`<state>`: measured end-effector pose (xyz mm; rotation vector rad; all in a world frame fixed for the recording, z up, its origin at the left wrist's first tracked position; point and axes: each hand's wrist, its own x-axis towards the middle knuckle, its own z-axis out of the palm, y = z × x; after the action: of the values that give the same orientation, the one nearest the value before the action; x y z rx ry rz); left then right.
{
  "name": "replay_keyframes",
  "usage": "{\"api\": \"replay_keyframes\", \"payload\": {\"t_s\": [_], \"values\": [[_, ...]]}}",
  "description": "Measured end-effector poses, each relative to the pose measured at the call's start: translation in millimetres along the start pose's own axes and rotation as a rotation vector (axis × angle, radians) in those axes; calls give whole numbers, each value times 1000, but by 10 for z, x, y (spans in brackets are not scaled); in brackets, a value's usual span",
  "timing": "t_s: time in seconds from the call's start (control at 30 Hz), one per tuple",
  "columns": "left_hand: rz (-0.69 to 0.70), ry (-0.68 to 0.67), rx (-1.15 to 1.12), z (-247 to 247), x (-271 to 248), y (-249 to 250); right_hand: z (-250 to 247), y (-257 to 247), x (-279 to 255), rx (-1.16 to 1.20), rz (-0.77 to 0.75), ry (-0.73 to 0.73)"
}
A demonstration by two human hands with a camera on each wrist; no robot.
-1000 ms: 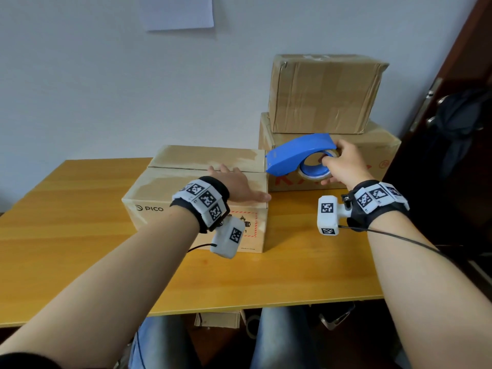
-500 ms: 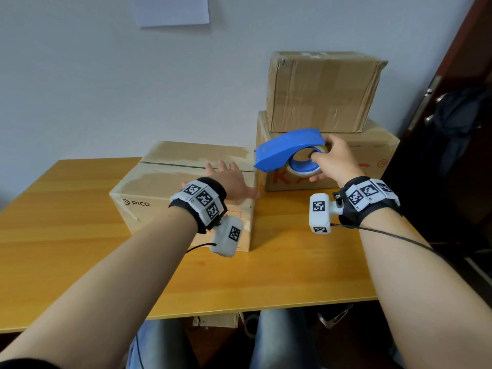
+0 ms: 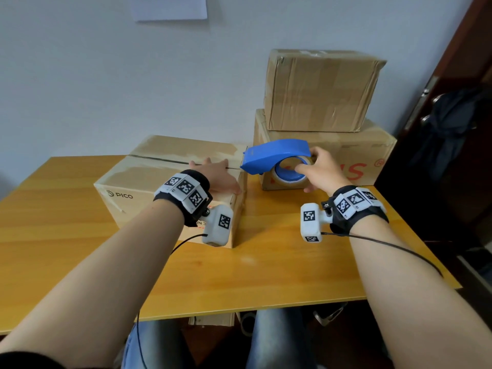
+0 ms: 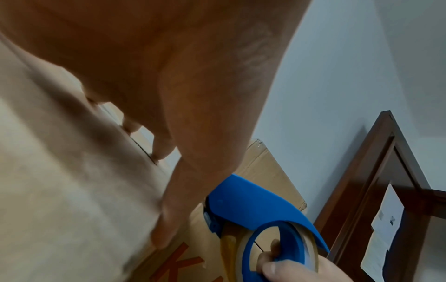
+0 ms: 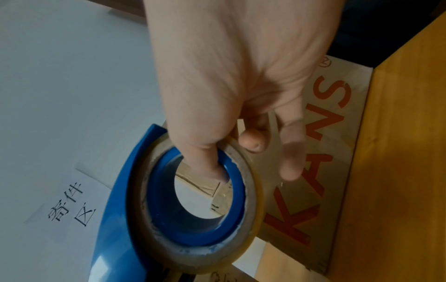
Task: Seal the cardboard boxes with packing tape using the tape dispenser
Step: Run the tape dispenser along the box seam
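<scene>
A flat cardboard box marked PICO (image 3: 149, 179) lies on the wooden table (image 3: 66, 235), its top flaps meeting in a dark seam. My left hand (image 3: 215, 174) presses flat on the box's right end with straight fingers (image 4: 166, 225), the fingertips at the seam. My right hand (image 3: 319, 171) grips a blue tape dispenser (image 3: 277, 155) holding a clear tape roll (image 5: 251, 206), thumb hooked through the core. The dispenser's nose hovers at the box's right edge, level with the seam; in the left wrist view the dispenser (image 4: 253, 206) sits just beyond my left thumb.
Two more cardboard boxes are stacked at the back right: a large one with red letters (image 3: 359, 158) and a taped smaller one (image 3: 319, 89) on top. A dark wooden door (image 3: 452, 115) stands to the right. A paper sheet (image 3: 170, 6) hangs on the wall.
My right hand has carried the dispenser left and slightly down, from in front of the lettered box to the PICO box's right edge. My left hand has stayed flat on the box.
</scene>
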<state>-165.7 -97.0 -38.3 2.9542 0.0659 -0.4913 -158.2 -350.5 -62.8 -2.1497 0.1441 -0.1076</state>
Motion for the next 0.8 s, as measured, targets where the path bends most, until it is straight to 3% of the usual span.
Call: {"api": "replay_keyframes", "payload": {"t_s": [0.5,0.8], "values": [[-2,4,-53,47,-69,4,-130,393,-177,38,45,45],[182,9,33,81,-133,0,-95,291,-163,-31,-126,116]]}}
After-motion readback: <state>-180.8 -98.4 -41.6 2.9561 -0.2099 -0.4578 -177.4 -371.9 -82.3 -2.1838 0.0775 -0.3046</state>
